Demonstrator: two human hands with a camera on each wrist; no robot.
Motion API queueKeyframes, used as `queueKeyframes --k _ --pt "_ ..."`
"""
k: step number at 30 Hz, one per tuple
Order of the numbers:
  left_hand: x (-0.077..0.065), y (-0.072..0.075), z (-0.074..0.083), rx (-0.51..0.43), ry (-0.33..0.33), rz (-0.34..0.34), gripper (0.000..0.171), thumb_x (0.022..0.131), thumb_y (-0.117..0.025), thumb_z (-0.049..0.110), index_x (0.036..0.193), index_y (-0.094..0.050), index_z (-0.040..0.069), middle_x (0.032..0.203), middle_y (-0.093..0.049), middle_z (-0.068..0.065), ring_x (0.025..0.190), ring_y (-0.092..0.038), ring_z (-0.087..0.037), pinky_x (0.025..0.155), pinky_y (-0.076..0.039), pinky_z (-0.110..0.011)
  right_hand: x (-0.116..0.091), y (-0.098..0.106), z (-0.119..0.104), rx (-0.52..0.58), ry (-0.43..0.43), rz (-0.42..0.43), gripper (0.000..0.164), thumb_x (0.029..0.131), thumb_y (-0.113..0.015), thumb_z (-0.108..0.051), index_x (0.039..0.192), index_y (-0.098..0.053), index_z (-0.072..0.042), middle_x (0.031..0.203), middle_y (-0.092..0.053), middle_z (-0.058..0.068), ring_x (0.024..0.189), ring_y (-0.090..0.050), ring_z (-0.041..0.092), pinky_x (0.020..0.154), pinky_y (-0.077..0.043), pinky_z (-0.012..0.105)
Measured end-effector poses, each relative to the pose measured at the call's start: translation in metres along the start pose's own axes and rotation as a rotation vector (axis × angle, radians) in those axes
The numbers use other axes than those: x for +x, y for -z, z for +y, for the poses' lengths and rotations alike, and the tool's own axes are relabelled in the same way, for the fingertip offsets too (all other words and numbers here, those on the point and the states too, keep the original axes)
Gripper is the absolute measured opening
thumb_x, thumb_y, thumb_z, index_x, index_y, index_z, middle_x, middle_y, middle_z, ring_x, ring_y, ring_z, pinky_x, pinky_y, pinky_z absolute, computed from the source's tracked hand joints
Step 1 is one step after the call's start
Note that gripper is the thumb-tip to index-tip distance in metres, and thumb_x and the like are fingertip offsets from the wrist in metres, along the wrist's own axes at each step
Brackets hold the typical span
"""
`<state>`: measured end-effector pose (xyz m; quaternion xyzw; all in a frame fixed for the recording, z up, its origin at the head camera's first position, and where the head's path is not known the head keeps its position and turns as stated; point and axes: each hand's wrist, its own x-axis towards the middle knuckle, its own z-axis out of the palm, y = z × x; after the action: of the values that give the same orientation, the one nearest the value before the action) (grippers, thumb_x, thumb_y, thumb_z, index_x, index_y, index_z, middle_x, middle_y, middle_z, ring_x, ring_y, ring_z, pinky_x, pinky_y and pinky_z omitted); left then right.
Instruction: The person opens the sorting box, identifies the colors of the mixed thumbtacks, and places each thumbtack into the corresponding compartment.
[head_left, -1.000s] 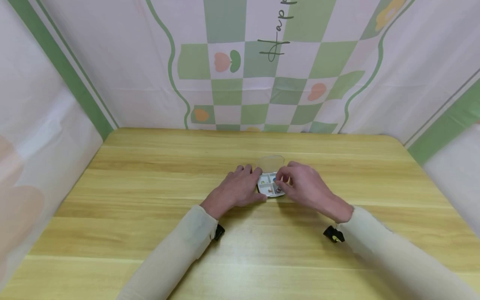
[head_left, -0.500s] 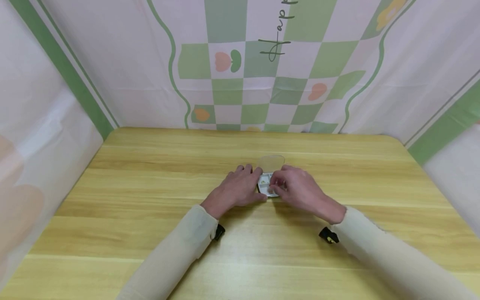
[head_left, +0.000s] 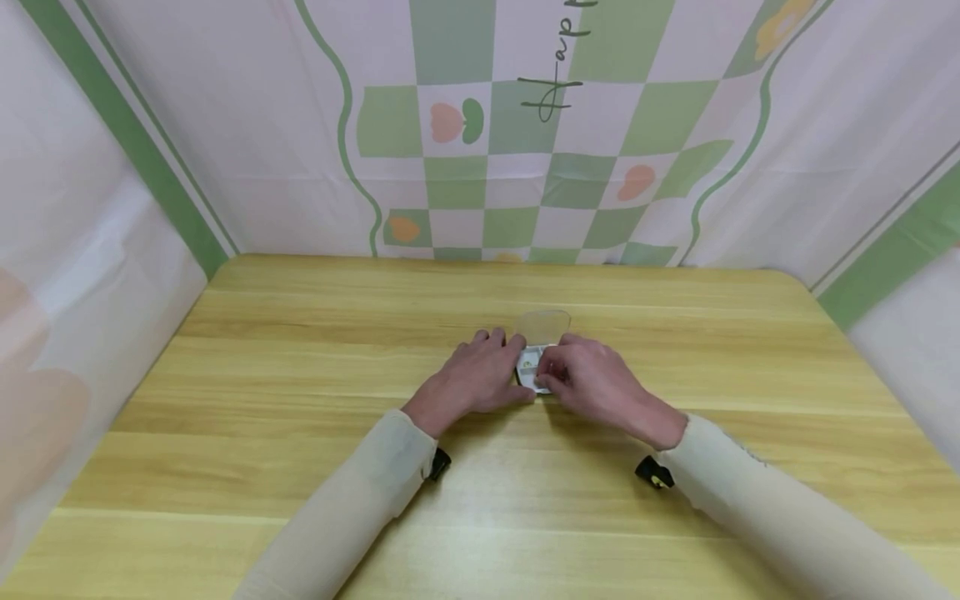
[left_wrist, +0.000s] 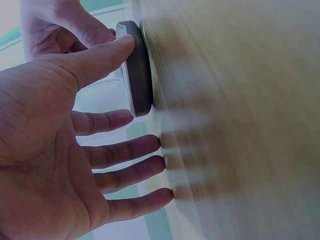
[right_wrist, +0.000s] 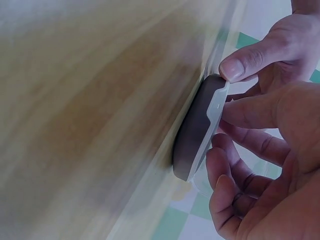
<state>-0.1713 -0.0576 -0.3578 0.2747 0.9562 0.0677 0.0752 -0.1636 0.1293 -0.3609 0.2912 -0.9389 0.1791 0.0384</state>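
A small dark pill box (right_wrist: 192, 132) with a white divided inside (head_left: 528, 382) lies on the wooden table, its clear lid (head_left: 543, 325) raised at the back. My left hand (head_left: 476, 373) holds the box's left side between thumb and index finger, while its other fingertips touch the table in the left wrist view. My right hand (head_left: 600, 379) reaches in from the right with bent fingers. Its thumb and index fingertips dip into the front of the box; whether they pinch anything is hidden. One tiny yellowish piece (head_left: 527, 364) shows in the back left compartment; the right compartments are covered.
The wooden table (head_left: 315, 333) reaches to a patterned cloth (head_left: 517, 183) hanging behind it. White cloths with green bands hang at both sides. A black wrist device (head_left: 654, 472) is at the right cuff, another (head_left: 439, 464) at the left.
My right hand has moved left over the box, from its right compartments to the front left one, covering several small pieces visible before. My left hand has stayed put.
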Motion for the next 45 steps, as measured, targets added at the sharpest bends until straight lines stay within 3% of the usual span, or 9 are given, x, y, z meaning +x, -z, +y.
queueKeyframes --k 14,23,32,39,45 --pt "0.001 -0.001 0.0 0.008 0.006 -0.004 0.062 0.082 -0.054 0.06 0.125 -0.042 0.016 0.107 -0.047 -0.004 0.091 -0.044 -0.021 0.067 -0.04 -0.035 -0.001 0.0 0.0 0.009 -0.011 0.003 0.006 0.083 -0.066 -0.023 0.081 -0.063 -0.018 0.076 -0.049 -0.007 0.063 -0.045 0.009 0.055 -0.038 0.028" --pt "0.001 -0.001 0.0 0.005 0.004 -0.002 0.064 0.082 -0.055 0.059 0.127 -0.042 0.015 0.109 -0.048 -0.006 0.092 -0.045 -0.021 0.067 -0.041 -0.035 -0.002 0.01 0.005 0.028 -0.074 0.019 0.006 0.082 -0.065 -0.022 0.086 -0.064 -0.018 0.077 -0.052 -0.006 0.065 -0.049 0.011 0.055 -0.04 0.028" --pt "0.001 0.0 0.0 -0.017 0.003 0.001 0.068 0.081 -0.057 0.058 0.13 -0.041 0.015 0.114 -0.048 -0.007 0.095 -0.045 -0.022 0.07 -0.042 -0.037 0.002 0.024 0.025 0.109 -0.157 0.073 0.007 0.084 -0.062 -0.021 0.089 -0.063 -0.016 0.077 -0.056 -0.002 0.068 -0.051 0.014 0.059 -0.042 0.031" --pt "0.002 0.0 0.0 -0.023 0.008 -0.015 0.071 0.081 -0.057 0.058 0.134 -0.039 0.015 0.121 -0.047 -0.009 0.102 -0.045 -0.024 0.076 -0.042 -0.039 0.008 0.03 0.038 0.194 -0.219 0.141 0.035 0.084 -0.062 -0.042 0.099 -0.057 -0.01 0.084 -0.056 0.003 0.074 -0.053 0.018 0.065 -0.043 0.033" --pt "0.002 0.0 -0.001 -0.036 0.007 -0.015 0.072 0.08 -0.058 0.058 0.135 -0.038 0.015 0.123 -0.046 -0.01 0.102 -0.045 -0.023 0.077 -0.042 -0.039 0.017 0.029 0.041 0.278 -0.276 0.105 0.057 0.083 -0.057 -0.054 0.115 -0.052 -0.007 0.099 -0.057 0.007 0.088 -0.056 0.022 0.073 -0.045 0.035"
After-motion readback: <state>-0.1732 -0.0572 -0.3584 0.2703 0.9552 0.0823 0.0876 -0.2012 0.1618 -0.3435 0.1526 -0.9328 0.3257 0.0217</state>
